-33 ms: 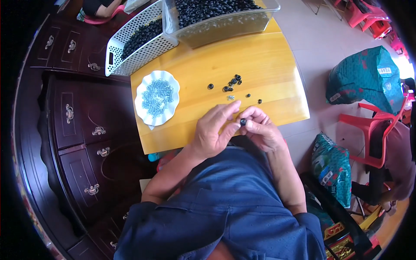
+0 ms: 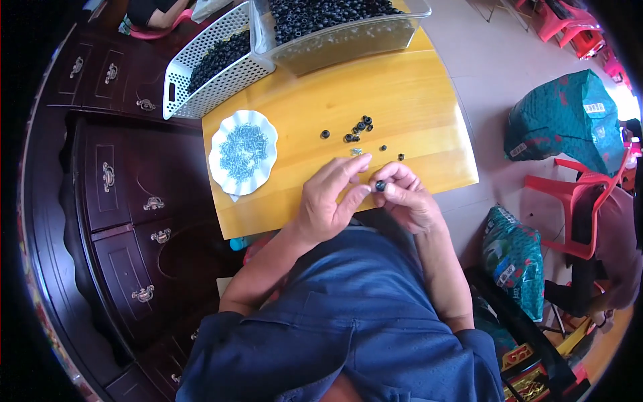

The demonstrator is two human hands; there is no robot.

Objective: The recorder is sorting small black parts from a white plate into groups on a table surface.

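Pieces of a small, black, rounded kind numbered about ten outside the containers: one held piece (image 2: 380, 185) was pinched between thumb and fingers of the right hand (image 2: 410, 204), and roughly nine loose pieces (image 2: 362, 125) lay beyond both hands, some touching. The left hand (image 2: 328, 201) was unclosed, thumb and forefinger parted, its thumb tip close to the held piece; whether they touched could not be told. Just past its fingertips lay one cluster of silvery bits (image 2: 356, 152), too small to count. Left of that hand stood one white scalloped plate (image 2: 270, 149) bearing countless more. Farther ahead of the hands were one white perforated basket (image 2: 231, 84) and one clear tub (image 2: 335, 59), both holding masses of black pieces.

Beneath the hands ran the near edge of one glossy yellow wooden bench (image 2: 429, 87). Dark drawers (image 2: 120, 258) stood well left of the left hand. Right of the right hand were two teal bags (image 2: 556, 124), a red chair (image 2: 562, 191), pale floor tiles (image 2: 492, 47) and one other person (image 2: 615, 244).
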